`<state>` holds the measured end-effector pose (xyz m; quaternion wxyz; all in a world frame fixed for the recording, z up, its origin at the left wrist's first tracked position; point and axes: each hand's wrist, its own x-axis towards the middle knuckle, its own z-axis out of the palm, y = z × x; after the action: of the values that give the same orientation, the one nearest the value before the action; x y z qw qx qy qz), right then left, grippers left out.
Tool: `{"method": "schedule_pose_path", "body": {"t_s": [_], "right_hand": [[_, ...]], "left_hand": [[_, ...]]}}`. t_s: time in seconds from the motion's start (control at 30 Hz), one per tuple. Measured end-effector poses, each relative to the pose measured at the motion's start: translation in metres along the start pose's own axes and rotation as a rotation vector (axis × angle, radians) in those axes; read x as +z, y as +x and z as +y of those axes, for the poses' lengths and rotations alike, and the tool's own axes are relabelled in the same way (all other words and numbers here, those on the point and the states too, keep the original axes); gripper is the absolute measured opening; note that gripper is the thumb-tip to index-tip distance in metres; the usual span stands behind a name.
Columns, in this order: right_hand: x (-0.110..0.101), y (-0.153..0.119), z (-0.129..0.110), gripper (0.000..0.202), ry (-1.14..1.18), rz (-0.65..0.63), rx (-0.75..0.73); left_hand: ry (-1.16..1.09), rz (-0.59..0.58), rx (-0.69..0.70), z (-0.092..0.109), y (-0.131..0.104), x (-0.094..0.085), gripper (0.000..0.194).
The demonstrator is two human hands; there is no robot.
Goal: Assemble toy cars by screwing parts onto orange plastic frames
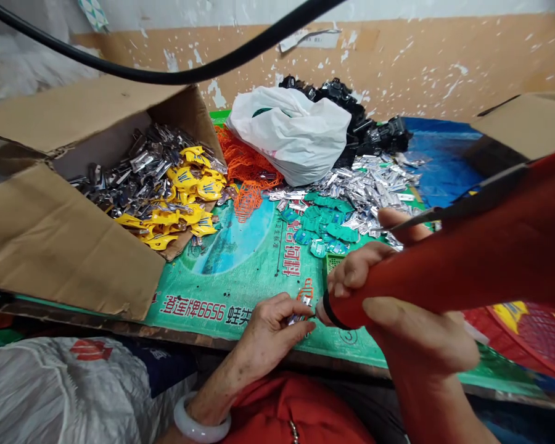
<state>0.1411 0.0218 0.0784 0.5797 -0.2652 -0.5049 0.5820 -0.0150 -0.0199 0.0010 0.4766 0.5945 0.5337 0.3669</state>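
Note:
My left hand point(266, 333), with a pale bangle point(202, 422) at the wrist, pinches a small shiny silver part point(298, 319) between thumb and fingertips over the green sheet point(198, 290). My right hand point(416, 336) is wrapped round a thick red cylindrical power screwdriver point(388, 287). Its narrow front end points left and meets the silver part at my left fingertips. Whether the tip is seated in the part I cannot tell. Beyond my hands lie small teal pieces point(324, 219) and a heap of silver metal pieces point(370, 185).
An open cardboard box point(74, 246) at left spills dark metal parts point(143, 163) and yellow pieces point(185, 179). A white plastic bag point(291, 132), orange netting point(245, 160) and black parts point(374, 132) are at the back. A red basket point(546, 339) stands at right. A black cable point(180, 75) crosses overhead.

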Motion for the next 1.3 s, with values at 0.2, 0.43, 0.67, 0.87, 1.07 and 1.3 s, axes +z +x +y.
{"method": "schedule_pose_path", "body": {"t_s": [0.2, 0.43, 0.67, 0.87, 1.07, 1.3], "right_hand": [[0.006, 0.000, -0.002, 0.064, 0.018, 0.109, 0.017], [0.008, 0.001, -0.001, 0.066, -0.014, 0.133, 0.018], [0.008, 0.002, -0.003, 0.062, -0.030, 0.142, 0.011], [0.012, 0.000, -0.004, 0.055, -0.023, 0.149, 0.017], [0.014, 0.000, 0.003, 0.064, 0.010, 0.131, 0.022], [0.020, 0.004, 0.005, 0.062, 0.023, 0.132, 0.019]], "left_hand": [[-0.003, 0.002, -0.020, 0.000, -0.003, 0.000, 0.024], [0.005, 0.007, -0.008, 0.002, -0.002, 0.001, 0.018], [-0.056, -0.001, -0.047, 0.002, -0.003, 0.001, 0.034], [-0.299, 0.048, -0.235, -0.004, -0.005, 0.006, 0.068], [-0.218, 0.164, -0.278, -0.006, -0.005, 0.006, 0.021], [-0.238, 0.173, -0.234, -0.014, -0.006, 0.007, 0.019]]}}
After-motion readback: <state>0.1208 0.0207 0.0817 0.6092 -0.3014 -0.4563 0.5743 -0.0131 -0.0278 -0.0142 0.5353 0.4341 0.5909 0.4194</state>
